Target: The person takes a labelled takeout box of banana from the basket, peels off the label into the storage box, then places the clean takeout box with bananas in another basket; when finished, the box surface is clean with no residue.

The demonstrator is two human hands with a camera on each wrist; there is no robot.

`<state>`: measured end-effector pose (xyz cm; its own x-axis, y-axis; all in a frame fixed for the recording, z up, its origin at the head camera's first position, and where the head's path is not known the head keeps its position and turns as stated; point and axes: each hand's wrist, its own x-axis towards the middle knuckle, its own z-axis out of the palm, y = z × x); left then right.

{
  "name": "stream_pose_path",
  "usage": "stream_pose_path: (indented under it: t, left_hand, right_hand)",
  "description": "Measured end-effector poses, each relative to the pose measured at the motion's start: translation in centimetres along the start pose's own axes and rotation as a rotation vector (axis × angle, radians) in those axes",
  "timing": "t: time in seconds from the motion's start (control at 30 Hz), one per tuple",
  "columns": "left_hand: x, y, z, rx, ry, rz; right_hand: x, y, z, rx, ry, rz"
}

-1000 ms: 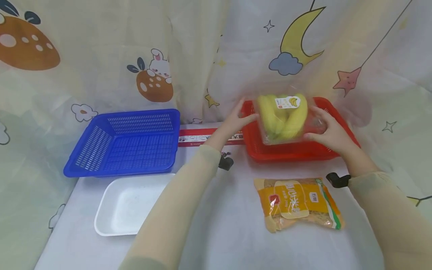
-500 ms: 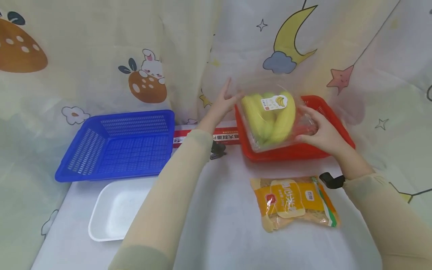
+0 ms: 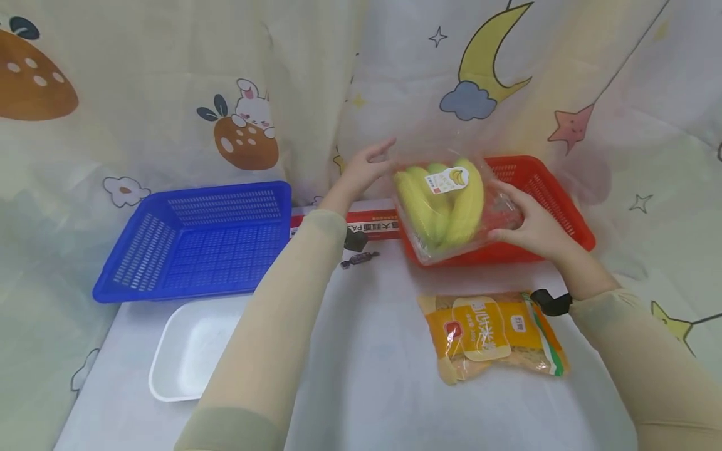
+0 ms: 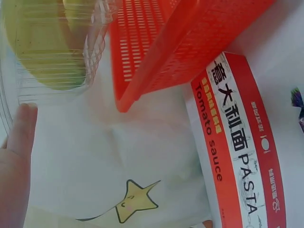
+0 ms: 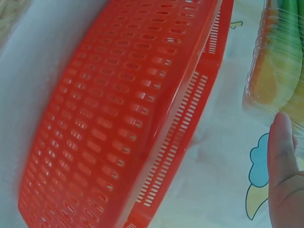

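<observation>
A clear plastic box of bananas (image 3: 440, 207) with a white label is held tilted over the left part of the red basket (image 3: 555, 194). My right hand (image 3: 533, 222) grips the box's right end, thumb in front and fingers along the far side. At the box's left end is my left hand (image 3: 361, 175), its fingers fairly straight. In the left wrist view, a fingertip (image 4: 28, 111) lies right at the edge of the banana box (image 4: 52, 71). The right wrist view has one finger (image 5: 281, 137) against the box's underside edge, with the red basket (image 5: 95, 123) beside it.
A blue basket (image 3: 225, 250) stands at the back left, a white tray (image 3: 186, 357) in front of it. A red pasta box (image 3: 375, 225) lies between the baskets, with a wrapped candy (image 3: 360, 259) nearby. An orange food packet (image 3: 491, 335) lies in front of the red basket.
The banana box has moved left and slightly down and has tilted, its left end turned lower. My left hand has shifted left, and the wrapped candy shows more fully.
</observation>
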<state>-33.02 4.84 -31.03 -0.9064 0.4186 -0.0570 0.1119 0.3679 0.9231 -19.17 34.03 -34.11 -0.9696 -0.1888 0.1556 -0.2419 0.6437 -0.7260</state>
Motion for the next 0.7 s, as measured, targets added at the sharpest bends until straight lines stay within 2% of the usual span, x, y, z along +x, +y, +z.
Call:
stream_pose_path:
  t: [0.17, 0.27, 0.37, 0.47, 0.53, 0.7]
  left_hand:
    - [-0.3, -0.5, -0.1, 0.020, 0.009, 0.014]
    - [-0.7, -0.8, -0.3, -0.004, 0.009, 0.028]
    - [-2.1, -0.6, -0.5, -0.033, -0.006, 0.026]
    - [-3.8, -0.4, -0.7, -0.021, -0.027, 0.035]
    - [-4.5, -0.6, -0.8, -0.015, -0.034, 0.051]
    - [-4.8, -2.1, -0.9, 0.008, -0.023, 0.084]
  right_hand:
    - [-0.1, 0.2, 0.1, -0.003, 0.000, 0.047]
    - [-0.3, 0.1, 0.0, 0.006, 0.000, 0.085]
    - [-0.3, 0.0, 0.1, 0.022, 0.012, 0.109]
    - [-0.4, 0.1, 0.1, 0.022, 0.036, 0.132]
    - [-0.4, 0.1, 0.2, 0.041, 0.060, 0.128]
    - [-0.7, 0.1, 0.1, 0.087, 0.101, 0.084]
